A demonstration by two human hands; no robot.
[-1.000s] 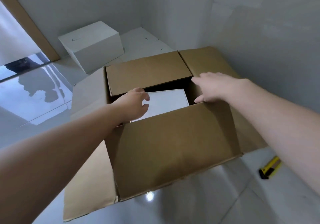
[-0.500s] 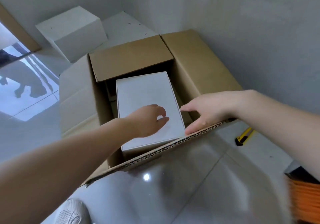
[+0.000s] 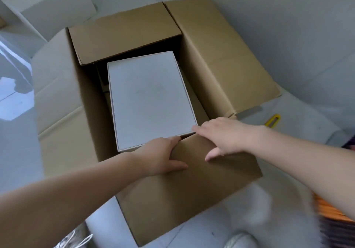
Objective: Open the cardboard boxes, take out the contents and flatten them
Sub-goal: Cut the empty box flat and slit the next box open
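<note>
Reaching over the near flap of an opened cardboard box, a person's left hand curled its fingers over the flap's fold, thumb lying on the brown outer face. The right hand, at about three o'clock from it, lay with fingers straight, fingertips at the near right corner of the white box inside and thumb on the flap. The white box sat within the carton, its far end toward twelve o'clock under the far flap. A yellow utility knife lay on the floor at three o'clock. Another white box stood at eleven o'clock by the wall.
</note>
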